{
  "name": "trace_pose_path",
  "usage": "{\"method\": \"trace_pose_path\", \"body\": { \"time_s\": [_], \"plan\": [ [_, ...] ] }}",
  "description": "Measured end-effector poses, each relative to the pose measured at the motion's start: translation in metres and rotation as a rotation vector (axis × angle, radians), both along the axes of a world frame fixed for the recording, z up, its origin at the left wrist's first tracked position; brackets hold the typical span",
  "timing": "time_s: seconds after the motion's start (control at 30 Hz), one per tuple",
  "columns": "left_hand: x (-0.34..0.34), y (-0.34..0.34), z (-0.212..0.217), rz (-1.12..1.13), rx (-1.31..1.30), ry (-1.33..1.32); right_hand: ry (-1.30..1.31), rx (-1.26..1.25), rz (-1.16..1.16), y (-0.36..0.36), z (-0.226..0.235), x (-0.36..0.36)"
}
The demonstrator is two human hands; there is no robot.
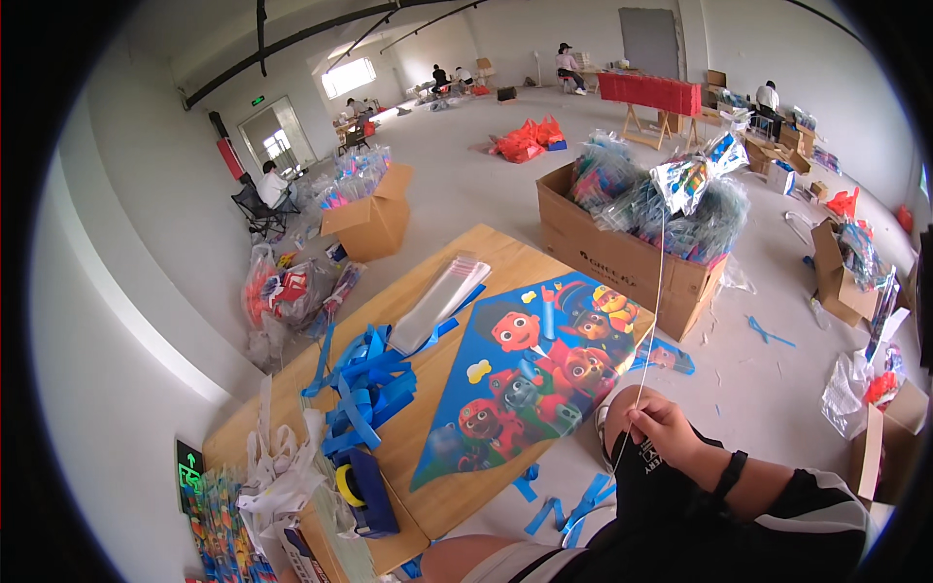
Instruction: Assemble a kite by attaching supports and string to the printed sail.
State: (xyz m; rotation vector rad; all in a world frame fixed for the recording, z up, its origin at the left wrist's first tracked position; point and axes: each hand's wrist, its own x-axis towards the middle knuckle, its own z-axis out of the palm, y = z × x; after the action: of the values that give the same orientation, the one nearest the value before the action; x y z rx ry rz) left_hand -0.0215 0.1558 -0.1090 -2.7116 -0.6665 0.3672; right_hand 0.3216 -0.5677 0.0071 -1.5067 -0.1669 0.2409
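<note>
Right hand [666, 432] is pinching the white string [660, 253] between thumb and fingertips; from my station I'm seeing it hovering off the right side of the table [432, 384], over dark clothing [651, 515]. String is running up in front of a full carton [573, 228]; I'm not making out where its top is ending.

Surface: pale wood, holding blue ribbons [364, 389], clear sleeves [439, 306] and a tape dispenser [379, 505]. Room: grey floor [466, 185], white walls [777, 49], more cartons, several people [277, 185] sitting well apart.

Sheet [544, 364], blue with cartoon figures, is lying flat on the table's right part. Long axis is running lower left to upper right, narrow tip pointing lower left, broad end facing away.

Edges: sheet's right side is sitting close along the table's rim. I'm reading bare wood between ribbons and sheet, plus a strip below it. Open floor is stretching beyond the table's far corner.
</note>
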Motion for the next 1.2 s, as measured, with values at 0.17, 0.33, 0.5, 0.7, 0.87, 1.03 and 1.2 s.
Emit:
{"method": "trace_pose_path", "body": {
  "time_s": [0.17,0.33,0.5,0.7,0.87,1.03,1.2],
  "plan": [
    [-0.024,0.003,-0.004,0.064,0.035,0.017,-0.001,0.04,0.003,-0.005,-0.006,0.002],
    [-0.032,0.018,0.004,0.118,0.088,0.025,-0.002,0.018,0.002,-0.004,-0.003,0.003],
    [-0.036,0.028,0.004,0.177,0.124,0.034,-0.003,-0.017,0.012,-0.007,-0.003,0.004],
    [-0.051,0.037,0.017,0.271,0.175,0.051,0.071,-0.003,0.007,-0.007,-0.006,0.004],
    [-0.023,0.047,0.048,0.478,-0.128,-0.599,-0.197,-0.337,0.278,-0.018,0.006,-0.004],
    [0.078,-0.135,0.162,0.162,-0.818,-1.735,-0.557,-0.476,0.491,-0.007,0.019,-0.005],
    [0.111,-0.311,0.185,-0.06,-1.157,-1.662,-0.643,-0.416,0.617,0.013,0.032,-0.017]
  ]
}}
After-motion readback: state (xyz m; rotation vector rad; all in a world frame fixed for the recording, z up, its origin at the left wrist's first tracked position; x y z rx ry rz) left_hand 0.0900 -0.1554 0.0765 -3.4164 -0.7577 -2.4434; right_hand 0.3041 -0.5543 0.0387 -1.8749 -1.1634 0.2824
